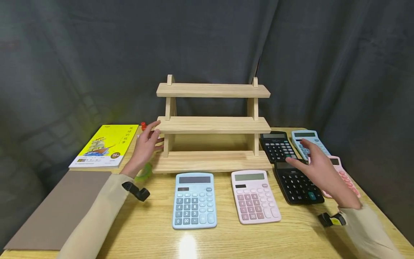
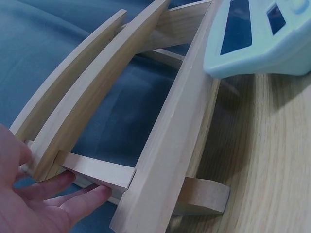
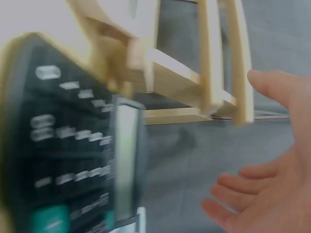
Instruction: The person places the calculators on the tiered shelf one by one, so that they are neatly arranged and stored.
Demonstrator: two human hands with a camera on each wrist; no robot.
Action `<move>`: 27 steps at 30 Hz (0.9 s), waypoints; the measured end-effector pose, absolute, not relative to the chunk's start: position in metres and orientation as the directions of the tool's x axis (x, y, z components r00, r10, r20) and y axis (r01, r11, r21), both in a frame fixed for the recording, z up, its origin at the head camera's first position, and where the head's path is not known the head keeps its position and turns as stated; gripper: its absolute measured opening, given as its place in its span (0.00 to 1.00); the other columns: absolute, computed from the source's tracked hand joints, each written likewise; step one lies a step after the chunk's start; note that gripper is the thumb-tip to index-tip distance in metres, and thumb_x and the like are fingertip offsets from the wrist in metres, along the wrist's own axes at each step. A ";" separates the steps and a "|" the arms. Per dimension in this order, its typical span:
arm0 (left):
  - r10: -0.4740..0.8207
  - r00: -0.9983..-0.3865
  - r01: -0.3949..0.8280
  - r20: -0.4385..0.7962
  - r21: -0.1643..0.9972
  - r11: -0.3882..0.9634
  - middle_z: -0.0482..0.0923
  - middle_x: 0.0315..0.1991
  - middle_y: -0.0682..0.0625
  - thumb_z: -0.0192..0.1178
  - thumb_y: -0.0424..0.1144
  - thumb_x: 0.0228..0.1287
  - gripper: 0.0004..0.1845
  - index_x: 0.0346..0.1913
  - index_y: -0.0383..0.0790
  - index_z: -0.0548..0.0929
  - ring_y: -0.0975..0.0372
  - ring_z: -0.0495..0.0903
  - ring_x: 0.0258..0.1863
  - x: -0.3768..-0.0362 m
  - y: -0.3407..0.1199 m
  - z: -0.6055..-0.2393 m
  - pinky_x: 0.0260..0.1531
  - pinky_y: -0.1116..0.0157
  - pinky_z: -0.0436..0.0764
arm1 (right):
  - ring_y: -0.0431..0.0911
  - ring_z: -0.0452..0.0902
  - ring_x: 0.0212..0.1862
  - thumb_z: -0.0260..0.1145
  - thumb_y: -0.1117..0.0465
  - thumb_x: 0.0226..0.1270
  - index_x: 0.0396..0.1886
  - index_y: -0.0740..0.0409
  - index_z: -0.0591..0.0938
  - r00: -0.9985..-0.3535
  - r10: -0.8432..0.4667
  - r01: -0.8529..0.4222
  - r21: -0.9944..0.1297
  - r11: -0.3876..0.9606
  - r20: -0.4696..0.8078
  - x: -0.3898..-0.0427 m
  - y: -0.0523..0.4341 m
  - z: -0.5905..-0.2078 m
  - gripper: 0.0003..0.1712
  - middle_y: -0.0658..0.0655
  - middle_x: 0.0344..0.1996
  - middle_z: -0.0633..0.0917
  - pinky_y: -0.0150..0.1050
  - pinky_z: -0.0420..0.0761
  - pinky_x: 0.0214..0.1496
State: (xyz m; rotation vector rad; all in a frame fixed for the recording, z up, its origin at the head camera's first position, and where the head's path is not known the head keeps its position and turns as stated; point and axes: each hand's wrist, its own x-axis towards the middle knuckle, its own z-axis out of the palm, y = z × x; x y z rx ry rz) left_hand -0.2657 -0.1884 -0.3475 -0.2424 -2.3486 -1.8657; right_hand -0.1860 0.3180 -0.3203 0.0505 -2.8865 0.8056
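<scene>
We see a three-tier rack (image 1: 213, 124) of pale, unfinished pine slats standing at the back of a glossy wood-grain worktop (image 1: 226, 237). The left hand (image 1: 146, 145) rests against the rack's left end beside the middle shelf, fingers (image 2: 73, 206) straight and slightly apart; the left wrist view shows their tips touching a square-edged crossbar under the slats.

The right hand (image 1: 318, 169) hovers flat over a cluster of calculators at the right, fingers (image 3: 238, 191) spread and relaxed, holding nothing. Under it lies a black calculator (image 1: 297, 181) with a teal key; just behind that sit another black calculator (image 1: 277, 145) and a light blue calculator (image 1: 308, 142), and a pink calculator (image 1: 344, 176) peeks out beneath the palm. The right wrist view is blurred.

In front of the rack, well apart from both hands, lie a pastel blue calculator (image 1: 194, 199) and a pastel pink calculator (image 1: 254, 196), both rounded rectangles of smooth plastic. At left lie a yellow book (image 1: 106, 145) with a ship on its cover and a flat brown board (image 1: 61, 210).
</scene>
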 end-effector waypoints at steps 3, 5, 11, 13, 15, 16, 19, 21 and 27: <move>0.044 -0.978 0.209 0.205 0.951 0.229 0.63 0.70 0.32 0.44 0.44 0.83 0.28 0.80 0.46 0.56 0.38 0.72 0.64 -0.265 -0.188 -0.348 0.58 0.42 0.76 | 0.77 0.55 0.68 0.68 0.36 0.66 0.77 0.76 0.45 -0.994 0.009 -0.049 -0.510 0.859 0.111 -0.174 0.324 -0.334 0.65 0.83 0.71 0.55 0.77 0.61 0.61; 0.043 -0.976 0.217 0.213 0.947 0.237 0.63 0.70 0.33 0.45 0.46 0.83 0.28 0.80 0.47 0.57 0.39 0.72 0.64 -0.267 -0.189 -0.351 0.58 0.42 0.76 | 0.79 0.53 0.68 0.70 0.35 0.63 0.76 0.78 0.43 -0.996 0.022 -0.022 -0.487 0.873 0.085 -0.167 0.328 -0.343 0.68 0.85 0.70 0.53 0.78 0.61 0.61; 0.036 -0.975 0.223 0.221 0.943 0.247 0.63 0.70 0.34 0.45 0.47 0.83 0.28 0.79 0.47 0.58 0.40 0.73 0.64 -0.267 -0.188 -0.351 0.57 0.43 0.77 | 0.77 0.62 0.63 0.79 0.39 0.53 0.73 0.84 0.49 -0.992 0.019 -0.044 -0.474 0.879 0.127 -0.153 0.335 -0.371 0.72 0.86 0.64 0.62 0.75 0.67 0.58; 0.038 -0.975 0.222 0.220 0.943 0.247 0.63 0.71 0.34 0.45 0.47 0.83 0.28 0.80 0.47 0.57 0.40 0.73 0.64 -0.267 -0.188 -0.351 0.57 0.43 0.77 | 0.74 0.66 0.60 0.81 0.40 0.50 0.72 0.83 0.52 -0.989 0.013 -0.059 -0.480 0.875 0.144 -0.150 0.337 -0.378 0.71 0.84 0.62 0.66 0.72 0.71 0.55; 0.039 -0.975 0.222 0.219 0.944 0.245 0.63 0.71 0.35 0.45 0.47 0.83 0.28 0.79 0.47 0.58 0.40 0.73 0.64 -0.267 -0.188 -0.351 0.57 0.43 0.78 | 0.72 0.67 0.58 0.83 0.41 0.48 0.74 0.81 0.51 -0.988 0.002 -0.075 -0.494 0.866 0.154 -0.147 0.337 -0.383 0.72 0.83 0.61 0.67 0.70 0.70 0.54; 0.040 -0.975 0.223 0.220 0.943 0.246 0.63 0.71 0.35 0.45 0.47 0.83 0.28 0.79 0.47 0.57 0.40 0.73 0.64 -0.267 -0.188 -0.352 0.57 0.43 0.78 | 0.72 0.67 0.59 0.83 0.41 0.47 0.75 0.80 0.50 -0.988 0.002 -0.075 -0.499 0.863 0.154 -0.146 0.337 -0.385 0.74 0.83 0.61 0.67 0.70 0.70 0.54; 0.044 -0.974 0.225 0.221 0.941 0.253 0.62 0.71 0.35 0.45 0.47 0.83 0.28 0.80 0.47 0.57 0.39 0.72 0.65 -0.268 -0.188 -0.351 0.57 0.44 0.78 | 0.75 0.62 0.62 0.84 0.40 0.44 0.79 0.73 0.42 -0.989 0.006 -0.069 -0.497 0.865 0.149 -0.145 0.338 -0.388 0.80 0.84 0.66 0.62 0.74 0.67 0.57; 0.042 -0.974 0.224 0.221 0.939 0.259 0.62 0.71 0.35 0.44 0.48 0.83 0.28 0.80 0.48 0.57 0.38 0.71 0.65 -0.268 -0.188 -0.351 0.57 0.44 0.78 | 0.76 0.60 0.64 0.85 0.40 0.43 0.80 0.67 0.37 -0.988 0.002 -0.076 -0.501 0.862 0.152 -0.146 0.337 -0.390 0.83 0.84 0.68 0.59 0.76 0.64 0.59; 0.037 -0.977 0.211 0.208 0.943 0.259 0.62 0.71 0.35 0.44 0.47 0.83 0.28 0.80 0.48 0.57 0.38 0.71 0.65 -0.268 -0.188 -0.351 0.57 0.43 0.78 | 0.77 0.65 0.59 0.87 0.38 0.33 0.80 0.68 0.40 -0.974 -0.026 -0.122 -0.428 0.895 0.223 -0.148 0.336 -0.395 0.88 0.85 0.64 0.65 0.74 0.68 0.55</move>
